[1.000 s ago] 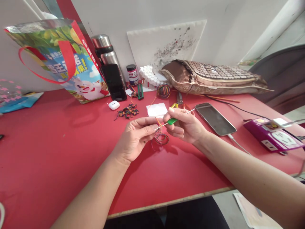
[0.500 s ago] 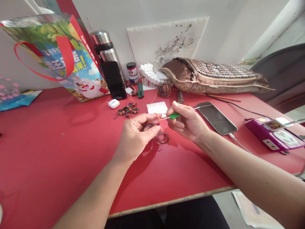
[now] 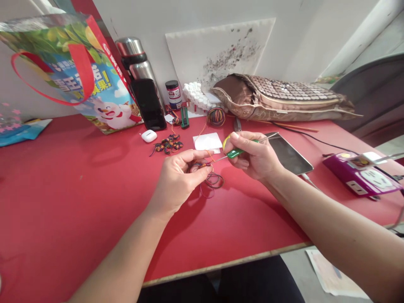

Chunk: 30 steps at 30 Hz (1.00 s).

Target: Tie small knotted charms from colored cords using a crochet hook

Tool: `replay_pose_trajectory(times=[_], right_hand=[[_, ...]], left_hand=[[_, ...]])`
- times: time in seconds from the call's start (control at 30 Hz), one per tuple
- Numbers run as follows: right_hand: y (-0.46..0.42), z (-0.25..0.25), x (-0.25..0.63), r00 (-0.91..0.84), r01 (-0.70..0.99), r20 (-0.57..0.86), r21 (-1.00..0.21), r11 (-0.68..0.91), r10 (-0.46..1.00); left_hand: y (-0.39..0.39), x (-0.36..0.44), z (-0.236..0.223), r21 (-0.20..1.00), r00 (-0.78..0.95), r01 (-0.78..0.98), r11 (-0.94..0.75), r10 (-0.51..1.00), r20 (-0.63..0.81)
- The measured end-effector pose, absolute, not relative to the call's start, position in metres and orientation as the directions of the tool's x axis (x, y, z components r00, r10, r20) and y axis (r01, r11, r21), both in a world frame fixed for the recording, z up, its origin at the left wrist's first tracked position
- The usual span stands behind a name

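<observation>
My left hand [image 3: 178, 179] pinches a small bundle of coloured cords [image 3: 202, 165] just above the red table [image 3: 78, 189]. More loops of the same cord [image 3: 213, 182] lie on the table under it. My right hand [image 3: 255, 158] is closed around a thin metal hook tool with a green grip [image 3: 235, 152]. The tool's tip points left into the pinched cords.
Behind the hands lie a white pad [image 3: 207, 142], a pile of small knotted pieces [image 3: 167, 145], a white earbud case [image 3: 149, 135] and a cord spool [image 3: 216, 116]. A phone [image 3: 288, 153] and a purple power strip [image 3: 362, 176] sit right. A gift bag [image 3: 72, 71], flask [image 3: 135, 59] and brown cushion [image 3: 284, 99] line the back.
My right hand has drawn the green-handled tool back to the right and slightly up. My left hand has closed tighter on the cords and stayed in place.
</observation>
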State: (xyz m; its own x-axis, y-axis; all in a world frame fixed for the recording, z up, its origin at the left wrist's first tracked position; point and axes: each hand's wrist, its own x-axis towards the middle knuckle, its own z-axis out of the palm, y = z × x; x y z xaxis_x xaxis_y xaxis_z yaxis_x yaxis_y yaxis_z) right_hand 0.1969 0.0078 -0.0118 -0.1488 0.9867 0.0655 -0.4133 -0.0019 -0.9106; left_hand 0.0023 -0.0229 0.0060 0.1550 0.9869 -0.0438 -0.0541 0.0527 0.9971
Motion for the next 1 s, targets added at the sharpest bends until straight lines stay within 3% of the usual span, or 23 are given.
replay_pose_trajectory(times=[0.27,0.37,0.47,0.53,0.63,0.77,0.9,1.0], right_hand=[[0.003,-0.013,0.191,-0.091,-0.396,0.141,-0.913,0.094,0.986],[-0.003,-0.015,0.188,-0.036,-0.307,0.229,-0.929,0.207,0.973],[-0.01,-0.015,0.186,0.055,-0.106,0.408,-0.905,0.412,0.911],[-0.014,-0.015,0.184,0.046,0.085,0.586,-0.809,0.581,0.809],[-0.015,-0.017,0.181,-0.054,0.27,0.792,-0.574,0.773,0.608],[-0.013,-0.025,0.178,-0.104,0.343,0.867,-0.429,0.836,0.487],[-0.014,-0.03,0.175,-0.093,0.317,0.851,-0.468,0.825,0.517],[-0.015,-0.026,0.173,-0.009,0.152,0.743,-0.66,0.736,0.669]], left_hand=[[-0.02,0.003,0.004,0.992,0.11,-0.099,0.074,0.992,-0.063],[-0.021,0.005,0.001,0.992,0.079,-0.107,0.062,0.995,-0.053],[-0.021,0.006,0.0,0.988,0.036,-0.144,0.057,0.998,-0.052],[-0.021,0.008,-0.001,0.978,0.007,-0.194,0.071,0.997,-0.071],[-0.021,0.01,0.0,0.95,-0.029,-0.297,0.098,0.993,-0.111],[-0.021,0.012,0.004,0.913,-0.017,-0.38,0.151,0.985,-0.171],[-0.022,0.013,0.007,0.888,0.046,-0.411,0.204,0.978,-0.204],[-0.021,0.011,0.006,0.883,0.123,-0.414,0.222,0.975,-0.187]])
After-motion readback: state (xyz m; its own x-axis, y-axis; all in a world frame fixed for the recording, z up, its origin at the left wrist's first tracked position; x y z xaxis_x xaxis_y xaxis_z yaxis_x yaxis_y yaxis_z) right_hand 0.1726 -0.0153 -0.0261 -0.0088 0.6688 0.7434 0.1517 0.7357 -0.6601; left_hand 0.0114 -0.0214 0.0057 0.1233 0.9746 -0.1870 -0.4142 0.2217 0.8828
